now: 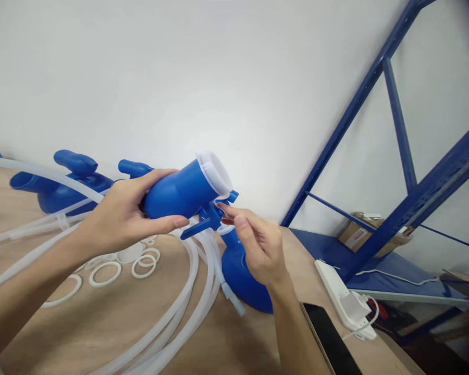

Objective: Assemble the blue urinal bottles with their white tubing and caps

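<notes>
Nearest the viewer, the left forearm (27, 302) enters from the lower left; its left hand (121, 211) is partly open, curved around a blue vessel (175, 192). The vessel is held tilted above the bench (140, 317), its white-collared mouth (219, 174) facing upper right. The right hand (261, 242) has thumb and fingers drawn close together just below that mouth; whether they grip anything cannot be told. Below: translucent tubing (191, 312), white rings (105, 274) and a blue flask (238, 268). Lower right: a phone (330, 338) beside a power strip (340, 291).
</notes>
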Demonstrator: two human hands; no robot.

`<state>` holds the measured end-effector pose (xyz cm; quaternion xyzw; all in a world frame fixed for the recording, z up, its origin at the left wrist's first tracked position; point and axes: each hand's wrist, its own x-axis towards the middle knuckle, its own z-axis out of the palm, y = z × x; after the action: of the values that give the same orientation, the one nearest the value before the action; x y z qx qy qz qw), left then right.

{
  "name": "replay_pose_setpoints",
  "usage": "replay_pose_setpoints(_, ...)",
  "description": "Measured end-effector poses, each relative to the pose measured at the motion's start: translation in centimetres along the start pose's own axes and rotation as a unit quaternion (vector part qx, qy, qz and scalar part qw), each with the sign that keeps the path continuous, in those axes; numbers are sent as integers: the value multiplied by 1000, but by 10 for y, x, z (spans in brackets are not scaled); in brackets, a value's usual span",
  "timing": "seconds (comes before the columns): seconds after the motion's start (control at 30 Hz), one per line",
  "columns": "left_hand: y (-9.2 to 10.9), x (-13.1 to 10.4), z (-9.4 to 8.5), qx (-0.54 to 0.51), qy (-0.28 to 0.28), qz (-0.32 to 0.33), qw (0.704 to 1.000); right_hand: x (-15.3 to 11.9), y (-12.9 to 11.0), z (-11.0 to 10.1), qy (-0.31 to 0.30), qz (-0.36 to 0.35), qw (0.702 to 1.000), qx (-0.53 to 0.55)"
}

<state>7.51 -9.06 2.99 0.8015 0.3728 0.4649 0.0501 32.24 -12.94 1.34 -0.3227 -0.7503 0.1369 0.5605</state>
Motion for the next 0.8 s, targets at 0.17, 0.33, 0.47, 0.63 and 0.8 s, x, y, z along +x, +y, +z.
replay_pose_setpoints(0.17,1,-3,4,34,16,43,998,9,2,-7,-11,104,990,95)
replay_pose_setpoints(0.33,-3,-6,9,73,21,106,991,14,10,-13,-54,177,966,182)
replay_pose_setpoints(0.47,-9,-10,11,117,42,187,974,13,13,-16,-82,204,960,173)
replay_pose_setpoints(0.63,-11,-11,11,128,55,201,970,12,8,-14,-69,213,964,146)
replay_pose_setpoints(0.8,-7,-11,6,117,75,164,977,11,6,-5,-5,201,962,184)
